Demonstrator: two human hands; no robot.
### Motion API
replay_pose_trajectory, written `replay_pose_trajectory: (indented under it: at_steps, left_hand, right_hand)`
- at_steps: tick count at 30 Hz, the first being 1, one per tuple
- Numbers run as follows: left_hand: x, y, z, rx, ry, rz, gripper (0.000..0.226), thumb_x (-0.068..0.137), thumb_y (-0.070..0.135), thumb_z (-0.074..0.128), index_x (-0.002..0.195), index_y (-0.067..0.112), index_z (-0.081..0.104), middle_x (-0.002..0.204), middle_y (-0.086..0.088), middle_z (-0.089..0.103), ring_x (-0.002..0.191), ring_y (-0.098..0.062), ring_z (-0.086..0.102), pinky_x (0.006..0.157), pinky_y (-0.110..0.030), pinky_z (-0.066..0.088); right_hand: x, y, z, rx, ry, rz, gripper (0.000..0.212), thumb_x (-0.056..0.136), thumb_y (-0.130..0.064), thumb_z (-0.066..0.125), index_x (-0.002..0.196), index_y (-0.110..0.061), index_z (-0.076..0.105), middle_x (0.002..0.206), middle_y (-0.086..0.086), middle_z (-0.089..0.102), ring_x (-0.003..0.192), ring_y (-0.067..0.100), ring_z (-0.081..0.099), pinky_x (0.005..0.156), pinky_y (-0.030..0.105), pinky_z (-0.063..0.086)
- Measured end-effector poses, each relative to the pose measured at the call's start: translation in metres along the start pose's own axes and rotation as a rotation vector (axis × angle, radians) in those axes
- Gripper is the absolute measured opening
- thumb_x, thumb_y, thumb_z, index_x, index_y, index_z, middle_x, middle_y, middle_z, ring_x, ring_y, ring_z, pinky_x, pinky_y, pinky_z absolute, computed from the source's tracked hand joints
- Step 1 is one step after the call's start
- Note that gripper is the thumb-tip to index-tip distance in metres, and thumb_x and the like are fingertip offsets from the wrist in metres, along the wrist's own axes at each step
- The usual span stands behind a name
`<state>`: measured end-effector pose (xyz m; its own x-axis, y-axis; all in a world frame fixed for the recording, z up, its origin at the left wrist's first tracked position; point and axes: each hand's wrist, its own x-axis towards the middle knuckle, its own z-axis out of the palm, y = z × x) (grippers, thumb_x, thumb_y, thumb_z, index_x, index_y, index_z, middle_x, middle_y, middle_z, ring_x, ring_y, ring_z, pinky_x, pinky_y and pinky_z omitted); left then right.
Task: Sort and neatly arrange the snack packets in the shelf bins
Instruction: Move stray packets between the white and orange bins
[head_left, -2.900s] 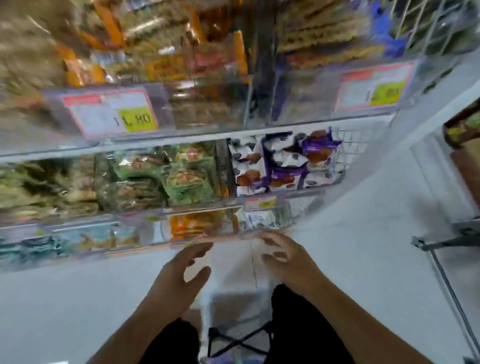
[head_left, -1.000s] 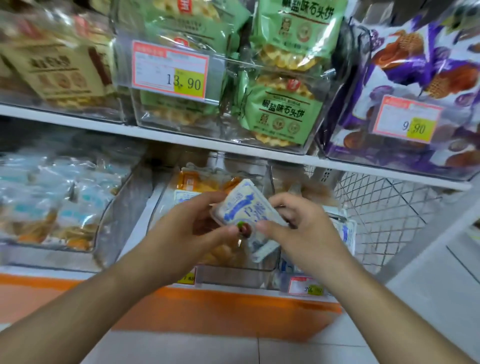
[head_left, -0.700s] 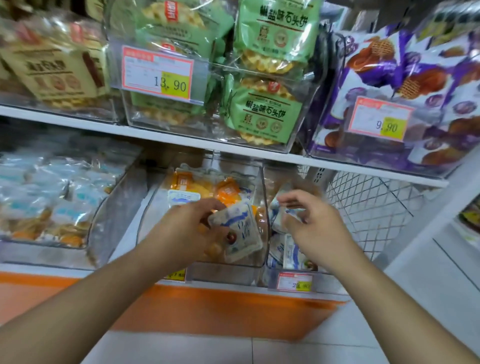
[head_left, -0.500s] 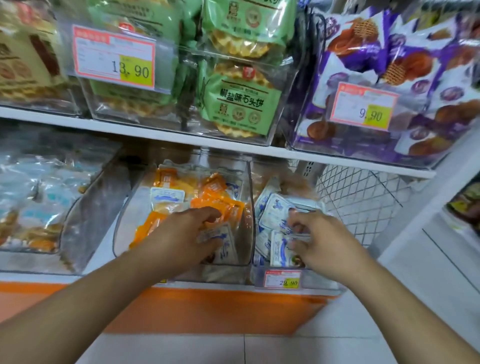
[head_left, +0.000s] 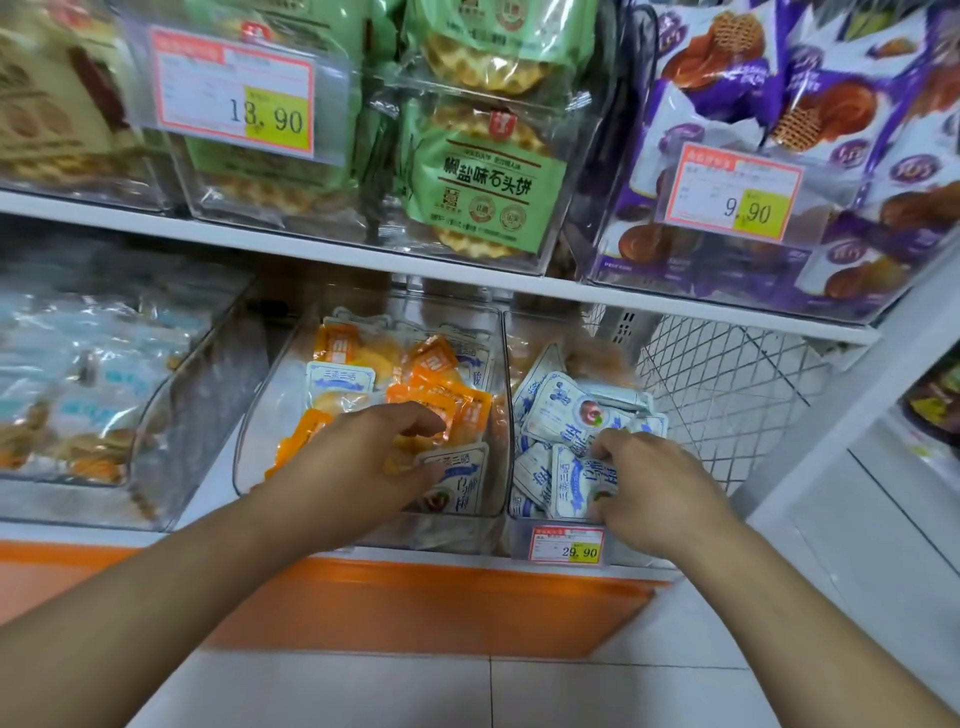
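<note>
My left hand (head_left: 363, 457) reaches into the middle clear bin (head_left: 270, 415), which holds orange packets (head_left: 441, 400) mixed with a few white-and-blue ones (head_left: 340, 378). Its fingers curl over the orange packets, and its thumb holds a white-and-blue packet (head_left: 460, 480) standing against the bin's front wall. My right hand (head_left: 649, 488) is in the right bin (head_left: 569, 545), full of white-and-blue packets (head_left: 561, 410). The fingers of that hand curl around the top of one packet (head_left: 579, 483) at the front.
Above, a white shelf carries clear bins of green waffle packets (head_left: 483, 182) and purple packets (head_left: 831, 104) with price tags. A bin of pale blue packets (head_left: 78, 384) stands at the left. Wire mesh (head_left: 727, 389) closes the right end. An orange base strip (head_left: 415, 597) meets the tiled floor.
Both hands have sunk lower toward the fronts of their bins. The left hand brought its white-and-blue packet down against the middle bin's front wall; the right hand moved onto the front packets.
</note>
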<state>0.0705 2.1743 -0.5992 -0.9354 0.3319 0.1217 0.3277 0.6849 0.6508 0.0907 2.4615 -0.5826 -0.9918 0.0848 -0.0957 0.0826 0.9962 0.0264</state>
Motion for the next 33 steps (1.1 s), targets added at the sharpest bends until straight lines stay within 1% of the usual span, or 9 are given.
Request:
replay_pose_trajectory:
  at_steps: [7,11,15,17,20,22,25,28,33]
  left_hand:
    - [-0.008,-0.006,-0.008,-0.038,0.018,0.001,0.03,0.091,0.044,0.071,0.119,0.042,0.063,0.109,0.032,0.061,0.103,0.01,0.056,0.07,-0.003,0.042]
    - [-0.008,-0.003,-0.01,-0.077,0.016,0.015,0.025,0.092,0.043,0.071,0.115,0.043,0.064,0.107,0.027,0.064,0.103,0.007,0.058,0.077,-0.009,0.045]
    - [-0.006,0.004,-0.011,-0.295,0.003,0.057,0.05,0.083,0.043,0.08,0.128,0.04,0.058,0.113,0.018,0.068,0.103,0.001,0.066,0.085,-0.024,0.058]
    - [-0.005,0.007,-0.01,-0.392,-0.009,0.071,0.055,0.081,0.038,0.083,0.129,0.04,0.057,0.111,0.015,0.07,0.099,-0.003,0.069,0.08,-0.024,0.059]
    - [0.0,0.006,-0.008,-0.19,0.101,0.073,0.024,0.085,0.036,0.081,0.104,0.04,0.068,0.091,0.019,0.072,0.084,-0.001,0.067,0.069,-0.023,0.054]
    - [0.003,0.001,-0.005,-0.103,0.127,0.04,0.015,0.085,0.036,0.08,0.095,0.04,0.069,0.083,0.018,0.072,0.08,0.0,0.066,0.065,-0.019,0.051]
    - [0.004,-0.004,0.003,-0.013,0.057,-0.01,0.021,0.087,0.041,0.076,0.105,0.041,0.066,0.09,0.017,0.069,0.081,-0.003,0.064,0.061,-0.015,0.046]
    - [0.006,-0.008,0.008,0.062,-0.008,-0.025,0.047,0.084,0.043,0.078,0.128,0.043,0.06,0.112,0.02,0.064,0.096,-0.003,0.058,0.074,-0.017,0.046]
    - [0.004,-0.01,0.009,0.041,-0.017,-0.01,0.055,0.083,0.044,0.08,0.133,0.042,0.058,0.12,0.022,0.063,0.1,0.003,0.056,0.075,-0.004,0.041]
  right_hand:
    - [-0.001,0.0,-0.007,0.174,0.111,0.007,0.032,0.076,-0.031,0.088,0.095,-0.03,0.063,0.106,-0.008,0.058,0.1,0.022,0.059,0.076,0.035,0.048]
    - [-0.003,-0.007,-0.021,0.507,0.295,-0.141,0.02,0.085,-0.021,0.084,0.091,-0.03,0.067,0.1,-0.012,0.063,0.101,0.017,0.06,0.083,0.035,0.046]
    - [-0.007,-0.044,-0.029,0.929,0.219,-0.256,0.023,0.09,-0.013,0.08,0.091,-0.034,0.073,0.099,-0.01,0.071,0.09,0.015,0.07,0.074,0.041,0.058]
    - [-0.004,-0.062,-0.022,0.903,0.215,-0.311,0.021,0.087,-0.014,0.082,0.091,-0.033,0.075,0.098,-0.012,0.071,0.089,0.011,0.067,0.077,0.04,0.056]
    - [0.002,-0.071,-0.013,0.866,0.175,-0.362,0.022,0.087,-0.016,0.083,0.099,-0.033,0.079,0.098,-0.015,0.072,0.094,0.007,0.067,0.088,0.037,0.056]
    - [0.005,-0.062,-0.015,0.869,0.178,-0.333,0.031,0.091,-0.013,0.078,0.111,-0.038,0.076,0.106,-0.021,0.072,0.102,0.001,0.065,0.091,0.023,0.055]
    - [0.016,-0.033,-0.015,0.729,0.273,-0.203,0.044,0.095,-0.01,0.073,0.132,-0.033,0.065,0.13,-0.017,0.061,0.116,0.001,0.059,0.085,0.002,0.046]
    - [0.029,-0.01,-0.003,0.463,0.268,-0.099,0.066,0.091,-0.019,0.078,0.15,-0.023,0.05,0.147,-0.003,0.052,0.142,0.02,0.042,0.118,0.027,0.033]
    - [0.033,-0.002,0.013,0.369,0.244,-0.074,0.058,0.087,-0.027,0.082,0.139,-0.029,0.059,0.129,-0.006,0.06,0.128,0.024,0.048,0.112,0.042,0.037]
